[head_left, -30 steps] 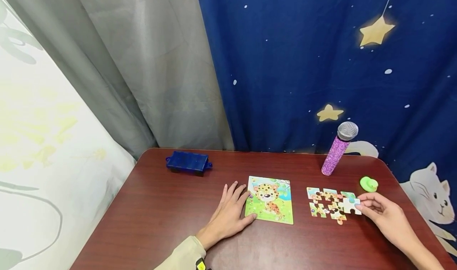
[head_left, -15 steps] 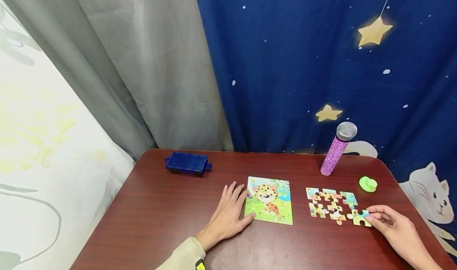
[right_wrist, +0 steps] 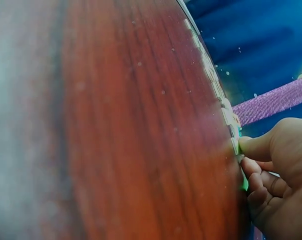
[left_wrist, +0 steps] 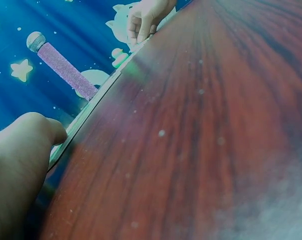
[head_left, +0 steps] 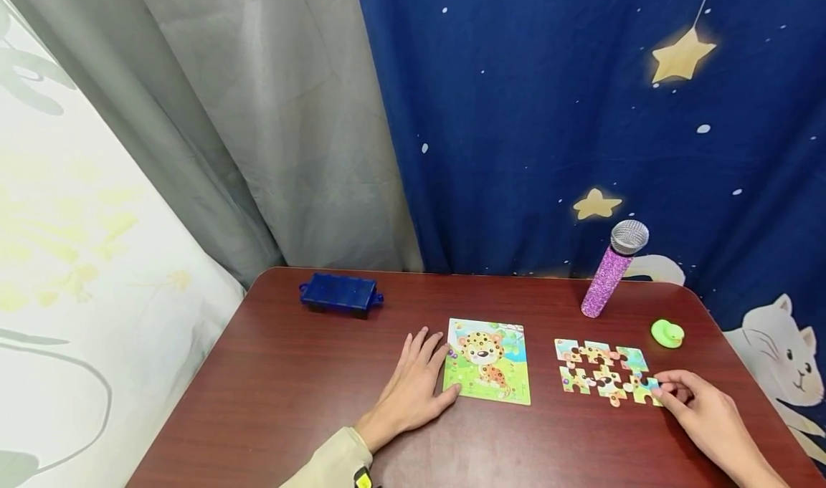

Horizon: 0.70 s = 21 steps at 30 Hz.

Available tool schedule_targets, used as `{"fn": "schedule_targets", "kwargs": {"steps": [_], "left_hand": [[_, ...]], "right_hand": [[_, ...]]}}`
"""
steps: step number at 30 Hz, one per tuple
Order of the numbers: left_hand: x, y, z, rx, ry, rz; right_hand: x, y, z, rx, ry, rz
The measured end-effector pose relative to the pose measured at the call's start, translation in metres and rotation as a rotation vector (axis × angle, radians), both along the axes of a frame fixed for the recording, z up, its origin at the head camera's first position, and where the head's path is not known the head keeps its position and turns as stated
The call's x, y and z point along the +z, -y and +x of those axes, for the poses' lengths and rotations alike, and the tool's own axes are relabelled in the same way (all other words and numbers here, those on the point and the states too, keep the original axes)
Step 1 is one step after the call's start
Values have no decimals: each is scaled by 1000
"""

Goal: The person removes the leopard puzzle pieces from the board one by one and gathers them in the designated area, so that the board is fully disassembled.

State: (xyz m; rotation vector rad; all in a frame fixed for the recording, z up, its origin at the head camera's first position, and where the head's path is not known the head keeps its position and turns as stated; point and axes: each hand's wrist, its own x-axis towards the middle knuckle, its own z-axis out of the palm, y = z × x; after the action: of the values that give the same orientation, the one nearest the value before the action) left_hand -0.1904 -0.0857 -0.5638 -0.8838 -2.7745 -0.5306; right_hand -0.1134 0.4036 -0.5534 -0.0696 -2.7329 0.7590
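In the head view my right hand pinches a jigsaw piece by its right edge between thumb and fingers. The piece lies picture side up, right against the lower row of several puzzle pieces. Those pieces show parts of a spotted cub and stand in two rows. My left hand lies with fingers spread on the table, thumb and fingertips at the left edge of a square board with a leopard cub picture. In the left wrist view, the left thumb meets the board's edge.
A green toy duck sits beyond the right hand. Behind the pieces stands a purple glitter microphone. At the back left is a blue toy wagon. Curtains hang behind the brown table.
The right hand has turned the piece from its white back to its picture side, brought it down toward the front, then slid it left against the lower row. The left hand has stayed put.
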Motion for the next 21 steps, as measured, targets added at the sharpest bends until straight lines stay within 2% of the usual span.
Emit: {"fn": "schedule_targets", "kwargs": {"steps": [7, 11, 21], "left_hand": [[1, 0, 1, 0, -27, 11], [2, 0, 1, 1, -32, 20], [2, 0, 1, 13, 30, 0]], "right_hand": [[8, 5, -4, 26, 78, 66], [10, 5, -6, 32, 92, 79], [9, 4, -7, 34, 88, 91]]}}
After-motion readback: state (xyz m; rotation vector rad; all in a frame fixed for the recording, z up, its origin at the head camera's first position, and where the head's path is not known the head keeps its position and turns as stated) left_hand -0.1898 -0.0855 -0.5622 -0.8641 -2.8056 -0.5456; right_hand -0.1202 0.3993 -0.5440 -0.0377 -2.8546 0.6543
